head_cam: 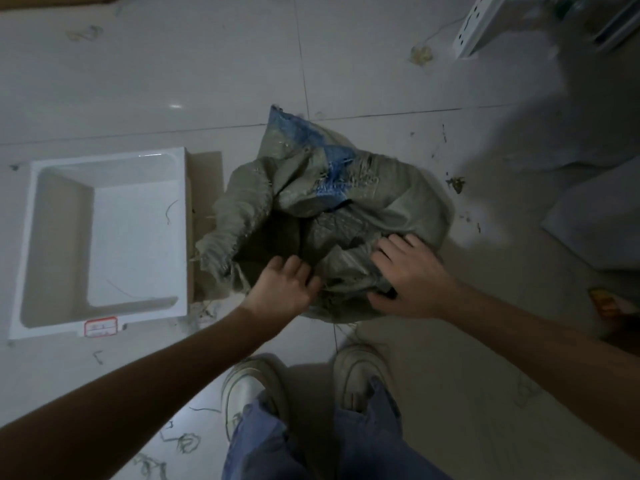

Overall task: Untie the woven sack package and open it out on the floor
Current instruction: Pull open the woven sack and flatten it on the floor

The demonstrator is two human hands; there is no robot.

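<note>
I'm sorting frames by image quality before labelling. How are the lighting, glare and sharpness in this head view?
Head view: dim overall, both forearms in shadow; a small glare spot on the glossy pale floor tiles; the grey-green woven sack under the left hand and right hand is fairly sharp; the white perforated metal rail at top right is blurred; wide-angle stretch towards the edges.
</note>
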